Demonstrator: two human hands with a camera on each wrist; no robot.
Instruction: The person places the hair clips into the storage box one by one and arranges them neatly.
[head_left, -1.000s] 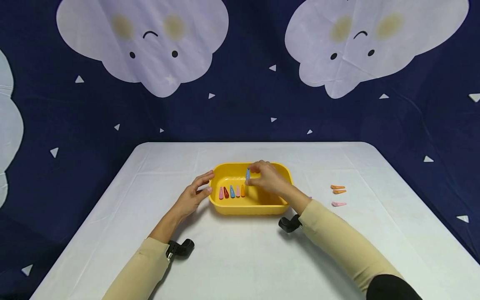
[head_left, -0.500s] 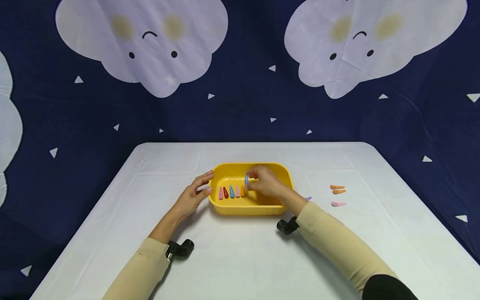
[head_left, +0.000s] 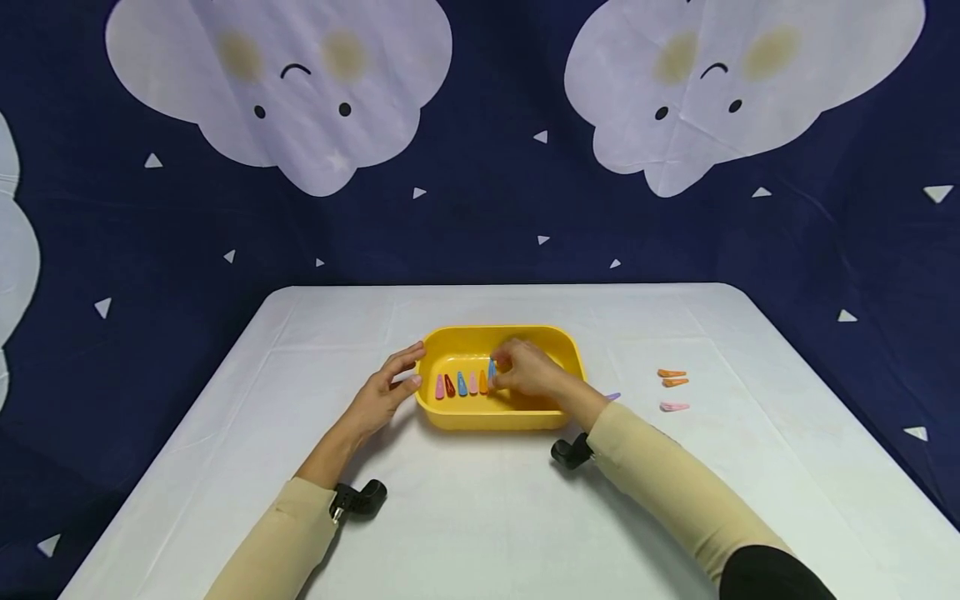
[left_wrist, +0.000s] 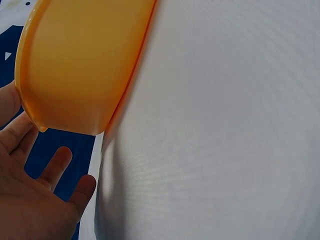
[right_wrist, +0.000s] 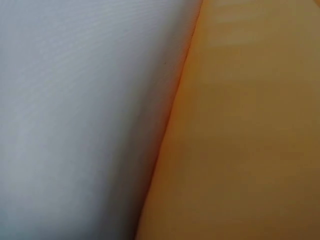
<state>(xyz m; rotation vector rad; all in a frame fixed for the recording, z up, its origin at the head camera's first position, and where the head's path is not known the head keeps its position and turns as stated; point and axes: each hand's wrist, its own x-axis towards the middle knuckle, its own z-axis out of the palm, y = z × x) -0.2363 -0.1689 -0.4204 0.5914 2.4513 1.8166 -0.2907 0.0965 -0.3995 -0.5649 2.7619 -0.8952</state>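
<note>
Head view alone shows right fingers (head_left: pixel 507 347) pinching a blue clip (head_left: pixel 491 368).

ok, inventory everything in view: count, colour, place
table: 1, white, foreground
tray: 1, yellow, on table
row clips: 5; pink, red, blue, pink, yellow; in tray
held clip: 1, blue, beside row
loose clips: 3; two orange, one pink; table's right side
half-hidden item: 1, purple, right of tray
backdrop: 1, dark blue, behind table
clouds: 3, white, backdrop
triangles: many, white, backdrop
wrist cameras: 2, black, on wrists
sleeves: 2, beige, arms
dark patch: 1, black, right sleeve
left hand: 1, at tray's left end
right hand: 1, pinching held clip
</note>
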